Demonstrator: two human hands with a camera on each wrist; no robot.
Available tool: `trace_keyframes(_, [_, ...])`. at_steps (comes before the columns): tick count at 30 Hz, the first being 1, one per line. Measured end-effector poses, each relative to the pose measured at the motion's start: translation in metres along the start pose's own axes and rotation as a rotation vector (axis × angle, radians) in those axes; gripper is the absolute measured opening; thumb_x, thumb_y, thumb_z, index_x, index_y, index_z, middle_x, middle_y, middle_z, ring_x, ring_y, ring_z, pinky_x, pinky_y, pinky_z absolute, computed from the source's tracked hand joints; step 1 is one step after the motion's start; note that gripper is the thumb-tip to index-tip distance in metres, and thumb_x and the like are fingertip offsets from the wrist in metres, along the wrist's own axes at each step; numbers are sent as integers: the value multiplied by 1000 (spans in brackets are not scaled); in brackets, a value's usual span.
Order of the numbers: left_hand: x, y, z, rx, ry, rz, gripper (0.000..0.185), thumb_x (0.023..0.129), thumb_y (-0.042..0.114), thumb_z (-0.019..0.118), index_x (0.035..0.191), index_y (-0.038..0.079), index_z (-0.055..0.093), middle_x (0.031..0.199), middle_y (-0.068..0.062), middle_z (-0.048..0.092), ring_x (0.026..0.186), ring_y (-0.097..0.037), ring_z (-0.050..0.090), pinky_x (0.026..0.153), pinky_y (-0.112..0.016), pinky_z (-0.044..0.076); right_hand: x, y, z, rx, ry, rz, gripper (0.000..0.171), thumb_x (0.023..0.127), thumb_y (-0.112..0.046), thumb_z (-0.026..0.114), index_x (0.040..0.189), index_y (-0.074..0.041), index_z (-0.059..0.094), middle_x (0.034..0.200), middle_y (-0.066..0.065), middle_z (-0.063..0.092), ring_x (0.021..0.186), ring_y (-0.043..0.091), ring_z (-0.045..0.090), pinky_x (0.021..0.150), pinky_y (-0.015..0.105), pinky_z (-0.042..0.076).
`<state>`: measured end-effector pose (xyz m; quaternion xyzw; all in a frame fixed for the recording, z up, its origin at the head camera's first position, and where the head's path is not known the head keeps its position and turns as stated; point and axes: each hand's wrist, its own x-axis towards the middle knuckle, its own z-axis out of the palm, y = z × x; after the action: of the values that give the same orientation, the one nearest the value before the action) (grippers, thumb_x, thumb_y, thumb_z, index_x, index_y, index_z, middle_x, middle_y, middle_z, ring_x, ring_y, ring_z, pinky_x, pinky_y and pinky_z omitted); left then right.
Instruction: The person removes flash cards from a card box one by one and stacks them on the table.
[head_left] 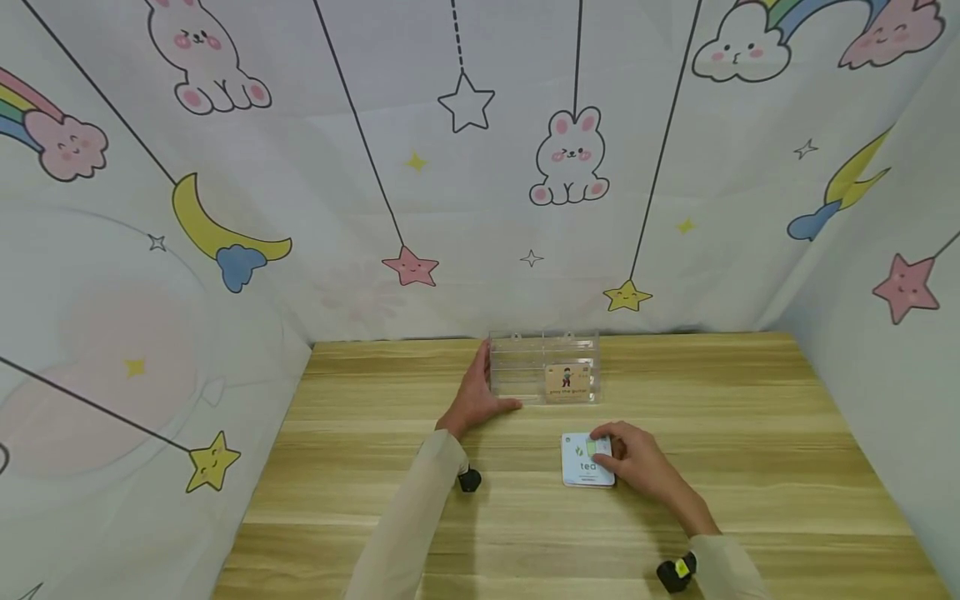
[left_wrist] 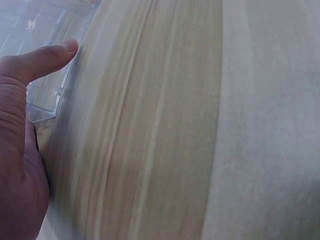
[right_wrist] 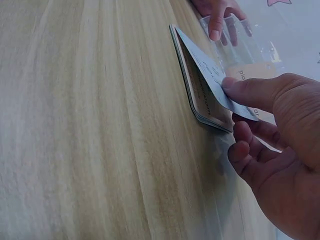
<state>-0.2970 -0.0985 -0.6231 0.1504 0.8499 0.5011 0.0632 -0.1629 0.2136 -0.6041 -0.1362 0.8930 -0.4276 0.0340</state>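
Pinching the top card (right_wrist: 215, 75) with your right hand (head_left: 637, 462): thumb on its face, fingers curled under the raised edge, card tilted up off the stack of cards (head_left: 587, 462). Stack sits on the wooden table (head_left: 375, 500), near-centre, just near of the clear plastic box (head_left: 543, 367). Your left hand (head_left: 476, 396) rests against the box's left end, thumb straight along its near wall, gripping nothing. One picture card (head_left: 567, 382) stands inside the box, right side.
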Motion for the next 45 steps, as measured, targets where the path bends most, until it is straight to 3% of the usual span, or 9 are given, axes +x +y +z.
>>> trace_keyframes(6, [0,-2,1,10,10,20,136,72,21,99,168,16,3,172,-12,17,155,-25,25,124,-36,28,0,1,1,-46,-5,-33,31,83,-8,88,110,-6,73,96,1,59,69,9,45,56,23,40])
trace_keyframes(11, [0,-3,1,4,5,20,136,72,20,99,168,16,2,172,-11,16,155,-25,24,123,-37,29,0,2,1,-86,-38,-26,30,85,-12,88,111,-8,74,109,3,61,73,9,45,59,22,42])
trace_keyframes(21, [0,-4,1,-6,2,24,137,72,21,99,168,16,2,172,-9,15,155,-24,24,124,-36,28,-2,3,1,-142,-51,-57,29,87,-13,86,113,-9,75,115,5,62,83,13,50,67,24,45])
trace_keyframes(29, [0,-6,1,-15,-1,27,138,71,21,99,168,19,0,172,-9,16,155,-24,24,123,-35,28,0,2,-1,-182,-50,-91,32,88,-16,85,118,-7,73,118,7,62,102,22,60,84,39,53])
trace_keyframes(33, [0,-6,1,-10,2,24,137,72,21,99,168,17,1,172,-11,15,155,-25,24,124,-37,28,10,-3,-9,-158,-21,-95,37,91,-15,82,123,-3,71,117,9,64,94,20,59,78,35,52])
trace_keyframes(38, [0,-5,1,2,0,5,137,72,23,99,168,17,0,173,-9,14,155,-23,24,123,-34,28,28,-9,-19,-135,12,-94,42,94,-12,78,133,-1,66,115,13,65,76,15,48,63,27,44])
trace_keyframes(45, [1,-6,1,10,-2,8,138,72,24,99,168,17,0,172,-9,14,155,-22,24,123,-30,28,51,-9,-24,-62,82,-68,49,97,-9,74,142,-2,59,114,17,67,79,18,55,66,30,49])
